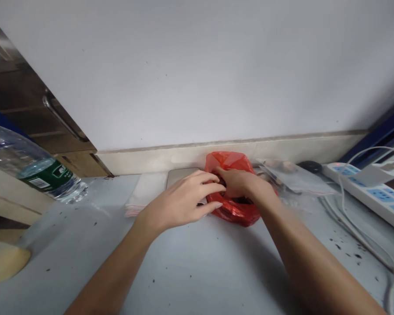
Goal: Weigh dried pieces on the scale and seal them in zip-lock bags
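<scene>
Red plastic bag (231, 188) on grey tabletop (197, 262) by wall | right hand (238, 183) reaching inside, grip hidden | left hand (184, 202) curled, pinching bag's mouth open | contents not yet out | clear pouches (290, 177), power strip (371, 190) right; water bottle (33, 168) left

Right hand's (238, 183) fingertips hidden inside the red bag (231, 209).

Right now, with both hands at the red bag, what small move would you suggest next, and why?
Probably draw the right hand out slowly while the left hand steadies the red plastic bag. The right fingers reach into its opening, the left fingers rest at its edge, and what is inside cannot be seen.
</scene>
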Demonstrator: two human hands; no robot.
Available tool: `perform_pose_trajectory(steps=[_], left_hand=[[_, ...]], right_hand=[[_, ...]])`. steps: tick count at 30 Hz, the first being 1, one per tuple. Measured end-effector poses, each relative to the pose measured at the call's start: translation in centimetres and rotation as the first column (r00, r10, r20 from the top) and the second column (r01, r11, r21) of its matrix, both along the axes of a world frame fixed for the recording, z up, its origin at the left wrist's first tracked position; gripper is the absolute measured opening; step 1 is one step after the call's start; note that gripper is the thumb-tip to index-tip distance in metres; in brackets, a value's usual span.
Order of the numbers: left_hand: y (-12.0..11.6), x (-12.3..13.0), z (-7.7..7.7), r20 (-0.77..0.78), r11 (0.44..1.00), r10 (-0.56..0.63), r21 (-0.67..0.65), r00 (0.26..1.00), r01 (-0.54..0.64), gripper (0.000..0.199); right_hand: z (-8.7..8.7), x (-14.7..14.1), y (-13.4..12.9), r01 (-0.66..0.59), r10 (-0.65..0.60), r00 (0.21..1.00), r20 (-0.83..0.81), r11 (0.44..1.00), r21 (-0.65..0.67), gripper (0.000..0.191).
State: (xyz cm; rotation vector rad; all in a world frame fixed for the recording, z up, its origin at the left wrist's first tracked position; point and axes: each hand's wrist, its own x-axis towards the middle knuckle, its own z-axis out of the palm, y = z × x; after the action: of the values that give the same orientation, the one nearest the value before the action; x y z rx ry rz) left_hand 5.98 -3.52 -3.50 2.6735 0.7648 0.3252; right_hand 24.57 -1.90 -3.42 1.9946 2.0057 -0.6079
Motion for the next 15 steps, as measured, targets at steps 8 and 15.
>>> perform_pose_trajectory(steps=[8,15], left_hand=[[0.9,-1.8,0.5,0.058,0.999,0.019,0.048,0.998,-0.022,0.029],[0.9,-2.0,0.4,0.042,0.999,0.023,0.047,0.999,-0.025,0.029]], right_hand=[[0.4,1.3,0.0,0.097,-0.097,0.995,0.002,0.995,-0.025,0.075],[0.1,2.4,0.3,0.106,-0.107,0.993,-0.053,0.994,-0.010,0.060]])
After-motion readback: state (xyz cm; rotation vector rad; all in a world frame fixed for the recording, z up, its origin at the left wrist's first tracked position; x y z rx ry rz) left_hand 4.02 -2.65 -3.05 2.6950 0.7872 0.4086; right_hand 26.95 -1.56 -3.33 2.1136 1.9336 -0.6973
